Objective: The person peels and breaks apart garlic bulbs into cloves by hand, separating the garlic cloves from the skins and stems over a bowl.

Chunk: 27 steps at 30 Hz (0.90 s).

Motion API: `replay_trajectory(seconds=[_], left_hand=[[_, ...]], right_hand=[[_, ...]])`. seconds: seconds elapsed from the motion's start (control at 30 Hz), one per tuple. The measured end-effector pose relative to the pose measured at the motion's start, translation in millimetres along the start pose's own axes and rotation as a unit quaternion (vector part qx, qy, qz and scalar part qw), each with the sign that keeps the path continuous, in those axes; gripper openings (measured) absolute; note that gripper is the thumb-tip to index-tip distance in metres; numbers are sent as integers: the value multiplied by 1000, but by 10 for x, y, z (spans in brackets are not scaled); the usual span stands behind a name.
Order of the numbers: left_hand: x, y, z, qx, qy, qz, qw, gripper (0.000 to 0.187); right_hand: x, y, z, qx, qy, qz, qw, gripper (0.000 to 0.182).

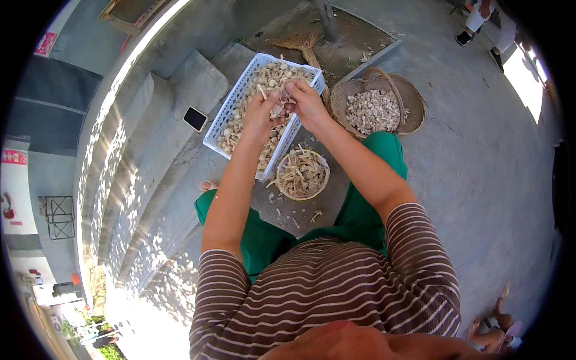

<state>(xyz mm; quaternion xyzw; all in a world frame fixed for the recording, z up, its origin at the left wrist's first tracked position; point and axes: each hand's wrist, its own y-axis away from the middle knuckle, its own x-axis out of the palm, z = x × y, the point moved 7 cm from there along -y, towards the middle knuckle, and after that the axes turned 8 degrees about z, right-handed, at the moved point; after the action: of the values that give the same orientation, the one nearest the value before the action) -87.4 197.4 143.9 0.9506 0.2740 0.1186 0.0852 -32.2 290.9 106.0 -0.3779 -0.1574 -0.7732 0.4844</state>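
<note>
Over a white plastic crate [240,84] of garlic bulbs [237,120], my left hand [261,117] and my right hand [306,105] meet with bent fingers. Between them they grip a garlic bulb [277,109], mostly covered by the fingers. A pale stem [261,91] sticks up by my left hand. Below the crate stands a small round basket [324,187] full of dry stems and husks [300,171]. To the right of my right hand, a wicker basket [414,111] with an arched handle holds separated garlic cloves [375,110].
A phone [195,119] lies on the concrete step left of the crate. A straw broom [306,48] lies behind the crate, near a post [327,21]. Husk scraps [294,216] dot the ground between my legs. Another person's legs [492,30] show at upper right.
</note>
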Motion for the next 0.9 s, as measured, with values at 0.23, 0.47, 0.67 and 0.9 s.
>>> replay_trajectory(seconds=[0.23,0.47,0.67,0.9], left_hand=[[-465,545,538,6,-36,-70,997,37],[-802,845,901,10,37,-115,993,31],[-904,866,933,48,48,-156,985,29],[-918,836,997,45,25,-143,988,31]], right_hand=[[249,253,-559,54,219,97,970,19],[425,403,-831,107,331,229,909,26],[121,386,-1065,214,181,145,949,25],[407,400,-956,88,537,191,817,37]])
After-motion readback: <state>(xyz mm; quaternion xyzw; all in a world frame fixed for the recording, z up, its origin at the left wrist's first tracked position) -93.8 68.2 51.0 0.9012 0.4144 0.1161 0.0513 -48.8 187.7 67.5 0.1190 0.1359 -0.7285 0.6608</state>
